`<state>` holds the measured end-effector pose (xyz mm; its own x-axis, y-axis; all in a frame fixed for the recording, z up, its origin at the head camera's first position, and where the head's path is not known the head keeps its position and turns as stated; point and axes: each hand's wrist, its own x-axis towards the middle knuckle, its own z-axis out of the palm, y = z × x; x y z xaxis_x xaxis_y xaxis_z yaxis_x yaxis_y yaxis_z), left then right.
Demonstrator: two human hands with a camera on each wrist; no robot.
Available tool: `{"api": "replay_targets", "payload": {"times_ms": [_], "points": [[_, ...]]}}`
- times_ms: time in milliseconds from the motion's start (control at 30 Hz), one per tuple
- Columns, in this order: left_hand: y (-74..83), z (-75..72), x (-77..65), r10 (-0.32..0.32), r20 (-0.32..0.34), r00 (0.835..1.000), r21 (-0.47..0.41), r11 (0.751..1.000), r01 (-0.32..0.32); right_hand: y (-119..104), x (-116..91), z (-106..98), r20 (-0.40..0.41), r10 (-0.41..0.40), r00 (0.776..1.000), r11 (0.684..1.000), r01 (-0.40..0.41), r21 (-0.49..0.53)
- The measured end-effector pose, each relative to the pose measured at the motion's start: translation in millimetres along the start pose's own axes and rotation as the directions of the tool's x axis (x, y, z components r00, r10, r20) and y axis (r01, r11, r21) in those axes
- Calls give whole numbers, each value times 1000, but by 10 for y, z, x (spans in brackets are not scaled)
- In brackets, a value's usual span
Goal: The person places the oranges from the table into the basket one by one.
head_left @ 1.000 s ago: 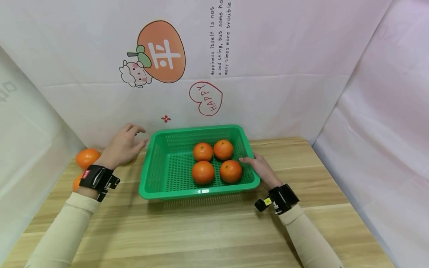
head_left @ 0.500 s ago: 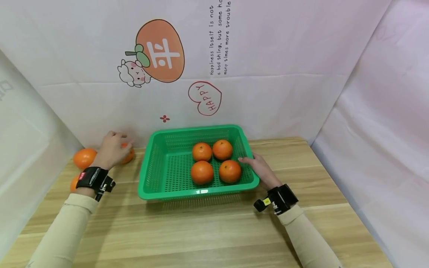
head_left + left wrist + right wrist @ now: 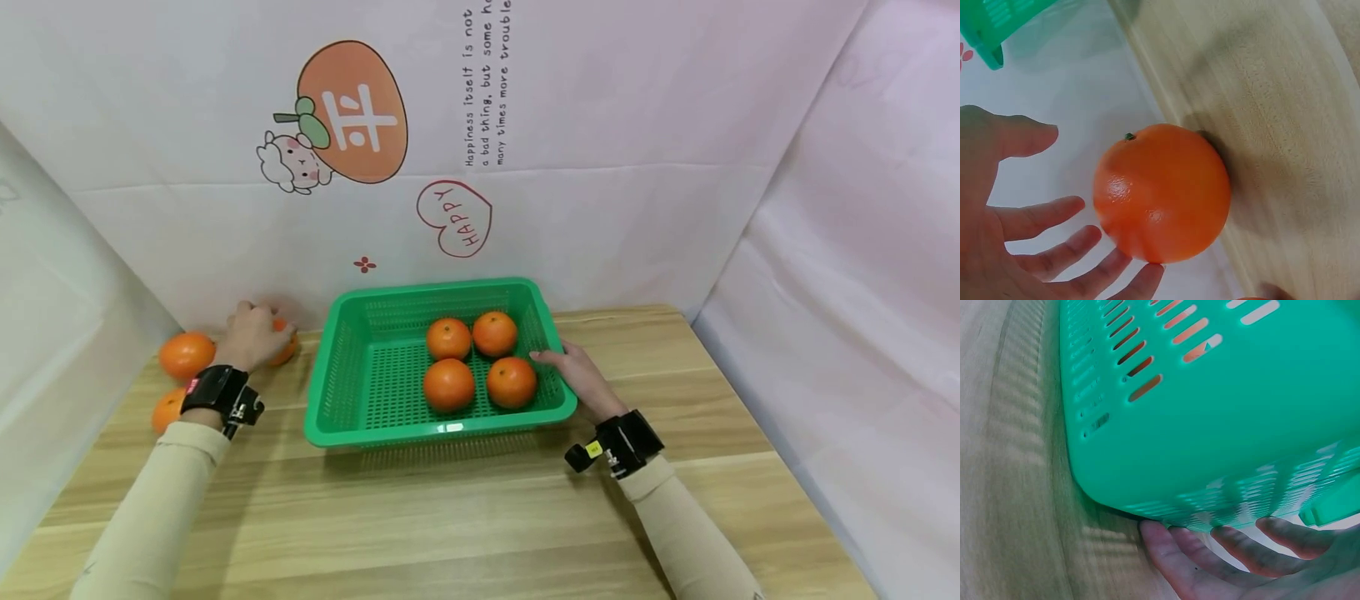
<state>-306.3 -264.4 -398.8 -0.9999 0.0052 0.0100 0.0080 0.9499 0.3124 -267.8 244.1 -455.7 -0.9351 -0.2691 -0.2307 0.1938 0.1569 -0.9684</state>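
My left hand (image 3: 251,337) reaches over an orange (image 3: 1163,194) near the table's back edge. Its fingers are spread, with the lower fingertips right at the fruit's side and the thumb apart from it. In the head view the hand partly hides this orange. On the right, my right hand (image 3: 583,382) holds the side of a green plastic basket (image 3: 442,432), thumb over the rim and fingers against the outer wall (image 3: 1222,444). Several oranges (image 3: 449,385) sit together in the basket's right half.
Two more oranges lie at the table's left end: one (image 3: 187,356) farther back, the other (image 3: 167,411) partly behind the left wristband. A white printed cloth (image 3: 600,125) hangs behind the wooden table (image 3: 465,517), with cloth on both sides too.
My left hand has moved left from beside the basket, then lowered onto the orange at the back. My right hand keeps its hold on the basket, which stays put.
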Motion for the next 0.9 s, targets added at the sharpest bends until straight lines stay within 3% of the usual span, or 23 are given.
{"api": "replay_targets", "payload": {"times_ms": [400, 600, 900], "points": [[-142, 113, 79, -44, 4, 999, 72, 996, 44, 10, 13, -8, -7, 15, 1000, 1000, -15, -10], [-220, 146, 69, -57, 51, 997, 11, 998, 57, 3, 12, -3, -7, 4, 1000, 1000, -4, -13], [-293, 239, 73, -128, 96, 987, -39, 991, 132, 28, 38, -11, 0, -2, 1000, 1000, 2, -11]]}}
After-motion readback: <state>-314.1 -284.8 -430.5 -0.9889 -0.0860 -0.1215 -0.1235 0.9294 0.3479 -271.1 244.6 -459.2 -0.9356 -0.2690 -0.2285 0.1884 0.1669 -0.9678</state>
